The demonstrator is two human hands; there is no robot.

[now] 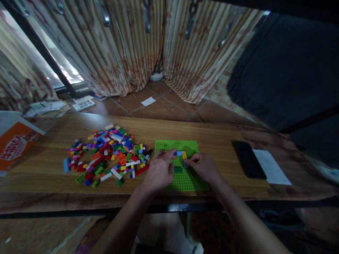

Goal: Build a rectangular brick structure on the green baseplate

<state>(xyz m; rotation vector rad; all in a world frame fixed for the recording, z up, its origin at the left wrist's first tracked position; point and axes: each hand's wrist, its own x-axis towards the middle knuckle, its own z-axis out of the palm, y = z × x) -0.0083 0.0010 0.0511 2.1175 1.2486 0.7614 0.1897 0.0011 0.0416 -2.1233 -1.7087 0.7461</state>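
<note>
A bright green studded baseplate (192, 181) lies on the wooden tabletop in front of me. On it stand toy bricks: a light blue brick (179, 153), a yellow brick (184, 154) at the corner and a dark green brick (178, 169) nearer to me. My left hand (160, 171) rests over the plate's left side, fingers stretched out, the index fingertip at a blue brick (175, 153). My right hand (203, 165) is closed in a pinch at the right end of the row, its fingertips on a small dark blue brick (184, 163). The fingers partly cover these bricks.
A large pile of mixed toy bricks (113, 148) spreads to the left of the plate. At the right lie a black phone (248, 158) and a white sheet of paper (272, 167). An orange and white bag (18, 141) stands at the far left. Curtains (127, 49) hang beyond the table.
</note>
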